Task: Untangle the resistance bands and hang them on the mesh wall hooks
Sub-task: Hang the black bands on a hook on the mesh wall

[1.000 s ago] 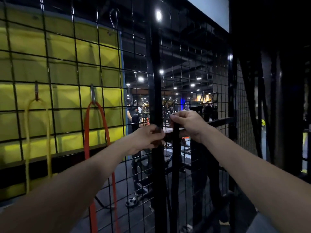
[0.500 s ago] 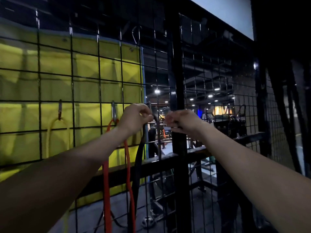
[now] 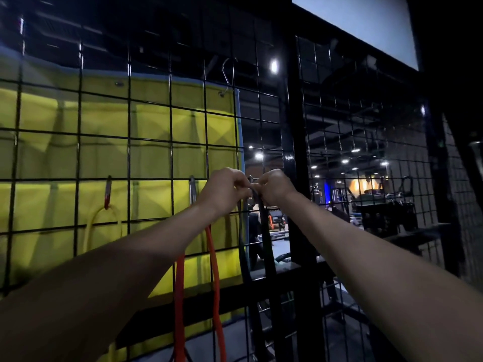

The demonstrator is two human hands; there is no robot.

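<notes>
Both hands have closed together, left hand [image 3: 226,188] and right hand [image 3: 271,186] pinching the dark, limp black band [image 3: 265,231].

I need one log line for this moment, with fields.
left hand: holds black band | right hand: holds black band | at: hook | hung: yellow band, red band

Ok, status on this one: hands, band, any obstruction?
Left hand, right hand both pinching black band at hook. Orange band, yellow band hung. Nothing blocking.

Dim, backlit, soft, edge-warped
</notes>
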